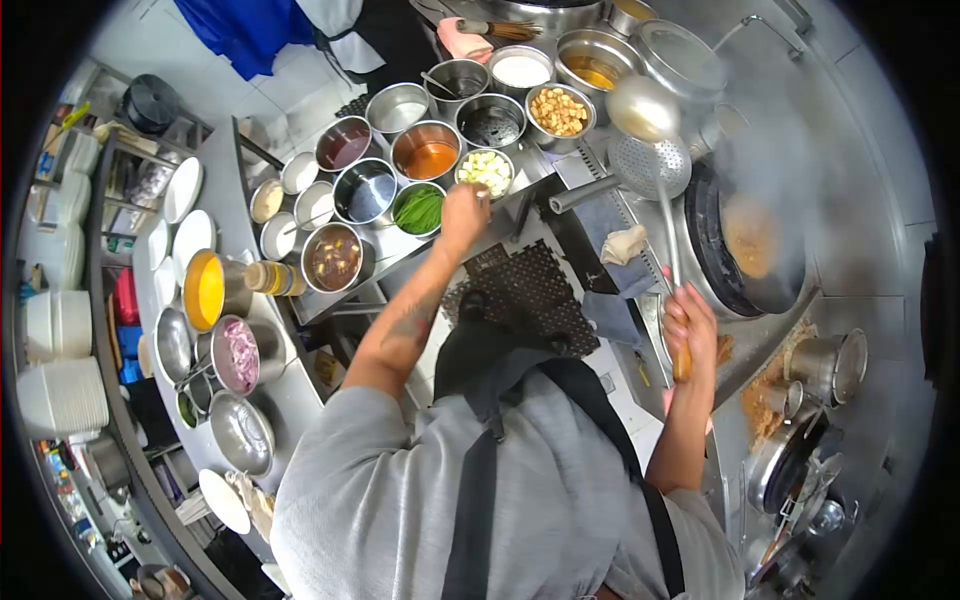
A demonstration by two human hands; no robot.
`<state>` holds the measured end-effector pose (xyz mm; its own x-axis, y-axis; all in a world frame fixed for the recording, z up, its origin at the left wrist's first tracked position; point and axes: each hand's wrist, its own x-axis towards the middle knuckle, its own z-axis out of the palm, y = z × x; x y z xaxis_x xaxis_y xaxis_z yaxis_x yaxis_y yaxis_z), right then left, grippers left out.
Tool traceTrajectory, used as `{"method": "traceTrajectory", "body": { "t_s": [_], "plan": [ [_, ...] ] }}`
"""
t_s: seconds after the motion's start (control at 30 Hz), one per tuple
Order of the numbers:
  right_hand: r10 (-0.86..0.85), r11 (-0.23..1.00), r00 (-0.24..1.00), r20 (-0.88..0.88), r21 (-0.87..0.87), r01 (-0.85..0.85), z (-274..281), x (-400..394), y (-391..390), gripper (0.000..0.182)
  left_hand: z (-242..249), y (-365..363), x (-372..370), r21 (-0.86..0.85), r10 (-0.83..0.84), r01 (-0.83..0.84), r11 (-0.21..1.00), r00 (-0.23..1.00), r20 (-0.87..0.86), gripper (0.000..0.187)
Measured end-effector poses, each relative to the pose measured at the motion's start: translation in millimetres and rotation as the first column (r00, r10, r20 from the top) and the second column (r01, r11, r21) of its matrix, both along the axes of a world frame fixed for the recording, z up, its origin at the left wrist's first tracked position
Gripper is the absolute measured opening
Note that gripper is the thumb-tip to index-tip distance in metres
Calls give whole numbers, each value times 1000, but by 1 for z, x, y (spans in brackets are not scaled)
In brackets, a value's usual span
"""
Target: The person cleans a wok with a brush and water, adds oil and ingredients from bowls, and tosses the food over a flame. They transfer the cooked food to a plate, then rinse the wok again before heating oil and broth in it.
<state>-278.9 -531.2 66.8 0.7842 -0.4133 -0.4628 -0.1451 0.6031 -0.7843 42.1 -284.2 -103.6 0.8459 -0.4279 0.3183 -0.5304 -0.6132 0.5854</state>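
Note:
My left hand (465,214) is at the near rim of a metal pot of chopped pale green-and-white pieces (485,172). Its fingers are drawn together, and whatever they may hold is too small to name. Just left of it stands a pot of cut green stalks (418,210). My right hand (690,325) is wrapped round the wooden handle of a long ladle (668,225). The ladle's bowl is raised at the back, partly above a perforated skimmer (648,172). To the right, a steaming wok (705,250) holds brownish food (750,238).
Several metal pots of sauces, including an orange one (428,152), crowd the counter ahead. A pot of fried cubes (558,112) stands beside them. A crumpled cloth (623,245) lies by the wok. Plates and bowls fill the left counter; a person's dark clothing (350,50) shows at the top.

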Motion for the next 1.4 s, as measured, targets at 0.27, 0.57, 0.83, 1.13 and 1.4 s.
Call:
{"method": "traceTrajectory", "body": {
  "t_s": [0.27, 0.57, 0.83, 1.13, 1.4],
  "plan": [
    [-64, 293, 894, -444, -864, -409, -39, 115, 31, 44, -14, -39, 80, 378, -237, 266, 887, 964, -121, 15],
    [-33, 293, 850, -526, -818, -495, -47, 114, 53, 48, -7, -35, 79, 377, -356, 348, 859, 933, -50, 14],
    [114, 951, 968, -225, -256, -171, -36, 104, 37, 19, -5, -38, 94, 199, -209, 235, 951, 967, -143, 17],
    [109, 689, 890, -443, -612, -389, -40, 99, 30, 33, 3, -46, 95, 84, -82, 98, 992, 981, -176, 15],
    [180, 984, 983, -25, 8, -180, -44, 70, 3, 27, -13, -36, 95, 33, 25, -20, 999, 986, -166, 14]
  ]
}}
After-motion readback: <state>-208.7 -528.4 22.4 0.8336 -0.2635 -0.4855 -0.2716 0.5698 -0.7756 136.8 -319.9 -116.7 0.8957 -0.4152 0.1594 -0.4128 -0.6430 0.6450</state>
